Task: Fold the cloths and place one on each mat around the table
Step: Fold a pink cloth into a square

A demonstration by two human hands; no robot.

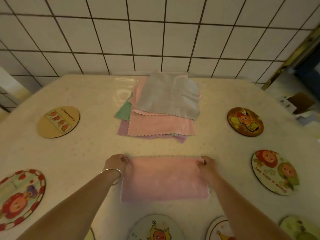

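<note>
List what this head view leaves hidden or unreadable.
- Pile of cloths: the grey top cloth covers the rest, so no count.
- Bottom mats: the frame edge cuts them off; their number is unclear.
- Both hands pinch the pink cloth; its far corners are hidden, and its layers cannot be told.
- Mat lettering: too small and blurred.

We see a soft, matt pink cloth [164,179] with a fine napped surface and pinked zigzag edges; the stacked cloths [164,108] look the same fabric. The desk [86,153] wears a smooth, glossy speckled covering that catches the light. The round mats [58,121] look stiff with smooth printed faces. The wall tiles [147,37] are glazed, and a bangle [113,175] shines like polished metal.
</note>
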